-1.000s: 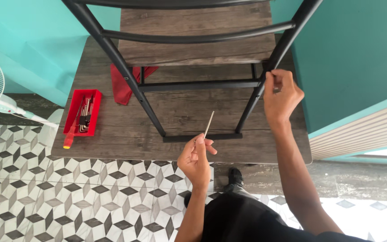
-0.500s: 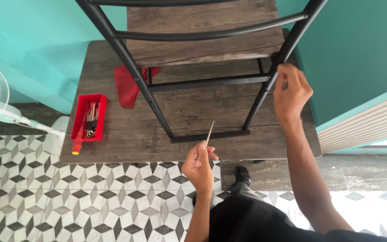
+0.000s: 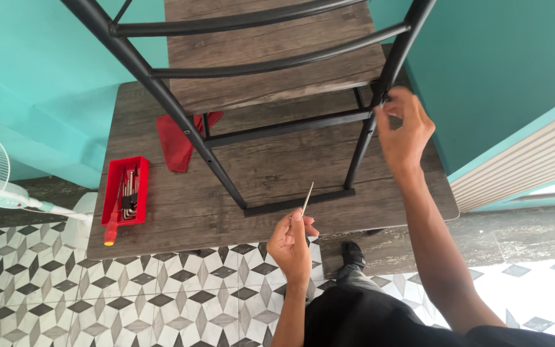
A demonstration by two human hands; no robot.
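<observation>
Head view, left to right: a red tray [image 3: 125, 191] of keys sits on the surface [image 3: 271, 164]. Left hand [image 3: 292, 243] pinches a thin rod [image 3: 307, 198], its grip clenched, near the frame [image 3: 181, 122]. Right hand [image 3: 405, 126] pinches something small at the frame's right leg; it may slip out and drop to the tiled floor [image 3: 97, 295].

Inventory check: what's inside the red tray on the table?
The red tray holds a bunch of dark metal hex keys. A red-handled tool sticks out past its near end. Anything beneath the keys is covered.
</observation>
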